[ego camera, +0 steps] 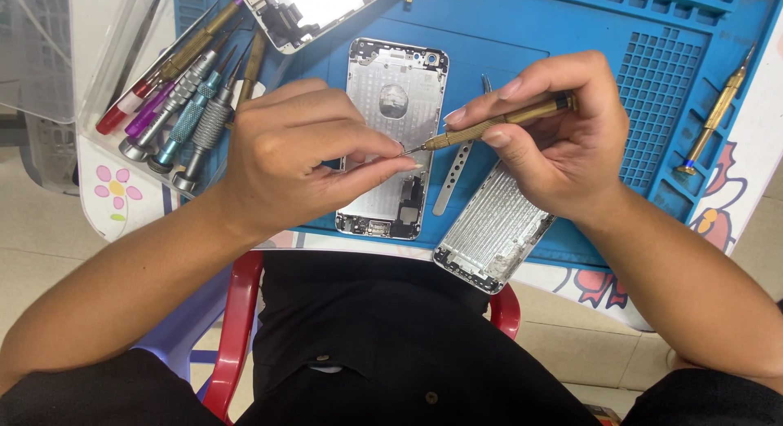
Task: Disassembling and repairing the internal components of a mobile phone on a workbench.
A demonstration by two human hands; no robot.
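The brass screwdriver (497,124) is clamped in the right hand (555,136), its tip meeting the pinched-together fingertips of the left hand (302,153) (what they pinch is too small to tell) above the open phone shell (397,96) on the blue mat (571,35). Tweezers (453,177) and a second shell (493,234) lie just beside it. At the counter's left edge, a clear tray (98,35) holds a row of screwdrivers (183,108).
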